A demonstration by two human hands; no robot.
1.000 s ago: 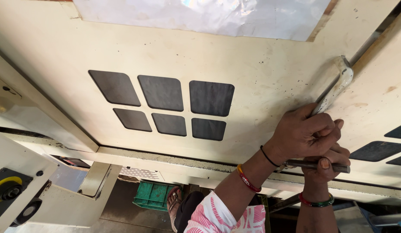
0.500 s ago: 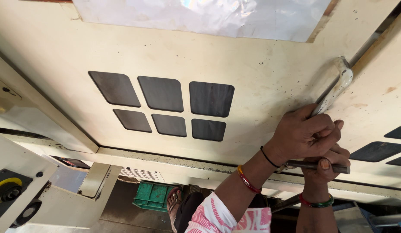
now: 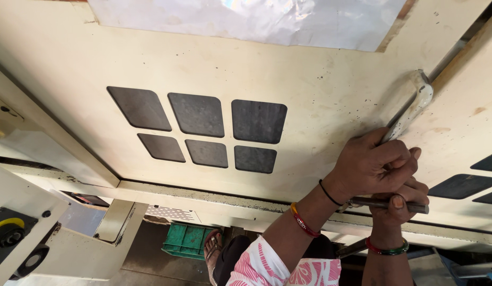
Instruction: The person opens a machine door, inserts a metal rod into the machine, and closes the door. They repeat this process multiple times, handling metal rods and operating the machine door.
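Observation:
My left hand [image 3: 374,165] is closed around the lower end of a cream metal door handle [image 3: 415,103] on a cream machine panel [image 3: 309,79]. A black band and an orange-red bangle sit on that wrist. Just below and partly hidden under it, my right hand [image 3: 400,200], with a green bangle at the wrist, grips a thin dark metal rod [image 3: 410,206] that lies along the panel's lower edge. The two hands touch each other. My pink patterned sleeve [image 3: 280,267] shows at the bottom.
The panel has several dark rounded window cut-outs [image 3: 203,130], and a clear plastic sheet [image 3: 246,18] covers its top. A yellow-ringed black knob [image 3: 7,233] sits at the lower left. Below are a green crate [image 3: 185,241] and my sandalled foot [image 3: 211,249] on the floor.

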